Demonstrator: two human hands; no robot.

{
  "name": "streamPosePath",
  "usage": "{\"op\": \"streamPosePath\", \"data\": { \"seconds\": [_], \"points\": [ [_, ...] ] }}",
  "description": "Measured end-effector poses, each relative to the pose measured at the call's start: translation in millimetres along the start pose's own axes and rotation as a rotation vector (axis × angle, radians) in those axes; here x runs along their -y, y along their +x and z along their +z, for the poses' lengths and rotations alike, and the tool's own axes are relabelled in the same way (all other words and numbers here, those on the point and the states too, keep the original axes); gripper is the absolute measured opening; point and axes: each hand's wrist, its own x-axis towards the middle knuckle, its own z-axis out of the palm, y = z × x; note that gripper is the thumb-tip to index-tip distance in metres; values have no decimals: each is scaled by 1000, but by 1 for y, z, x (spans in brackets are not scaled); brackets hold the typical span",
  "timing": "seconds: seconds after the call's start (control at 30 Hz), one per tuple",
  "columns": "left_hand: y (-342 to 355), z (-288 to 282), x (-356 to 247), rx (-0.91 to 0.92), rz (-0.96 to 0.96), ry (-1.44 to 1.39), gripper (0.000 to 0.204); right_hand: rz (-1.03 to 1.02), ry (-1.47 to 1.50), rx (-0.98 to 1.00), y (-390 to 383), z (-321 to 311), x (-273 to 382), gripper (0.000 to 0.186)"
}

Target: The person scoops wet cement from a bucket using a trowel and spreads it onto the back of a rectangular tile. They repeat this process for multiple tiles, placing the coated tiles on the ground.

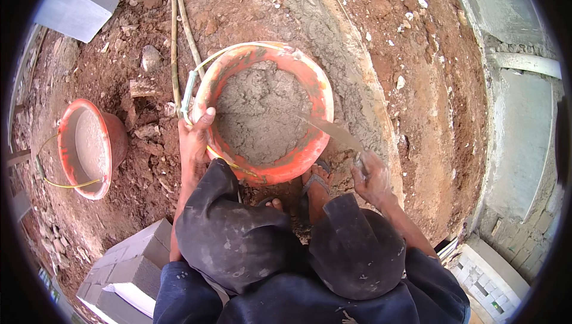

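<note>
Between my knees stands an orange bucket [325, 94] full of wet grey mortar [262, 112]. My left hand [193, 145] grips its left rim, thumb on top and the other fingers partly hidden on the outside. A wire handle with a pale green grip [188, 90] lies against that side of the rim. In my right hand [372, 180], closed round the handle, is a trowel [336, 132]. Its mortar-smeared blade reaches over the bucket's right rim, with the tip above the mortar.
A second orange bucket [116, 139] lies tilted on the rubble at left. Grey blocks [134, 270] are stacked at lower left, and another block [80, 2] is at upper left. Two poles [174, 44] lie beyond the bucket. A concrete wall [518, 139] runs along the right.
</note>
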Motion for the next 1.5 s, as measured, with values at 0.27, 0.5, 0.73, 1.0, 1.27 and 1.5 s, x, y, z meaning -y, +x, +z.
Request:
{"op": "streamPosePath", "data": {
  "seconds": [0.27, 0.5, 0.73, 1.0, 1.27, 1.5],
  "points": [
    [-36, 71, -15, -36, 76, 147, 41, -197, -664, 504, 111, -43, 38, 32],
    [-42, 92, -10, -104, 18, 6, 46, -21, -239, 852, 76, -5, 39, 21],
    [-47, 90, -2, -211, -3, 102, 64, -50, 295, 819, 58, 14, 37, 28],
    [-3, -1, 16, -76, -54, 59, 46, 107, 747, 701, 30, -22, 14, 24],
    [23, -57, 28, 15, -151, -47, 54, 488, 660, 200, -81, 20, -82, 15],
    [29, -60, 38, 6, -246, -32, 54, 608, -37, -383, -142, 105, -207, 27]
  ]
}}
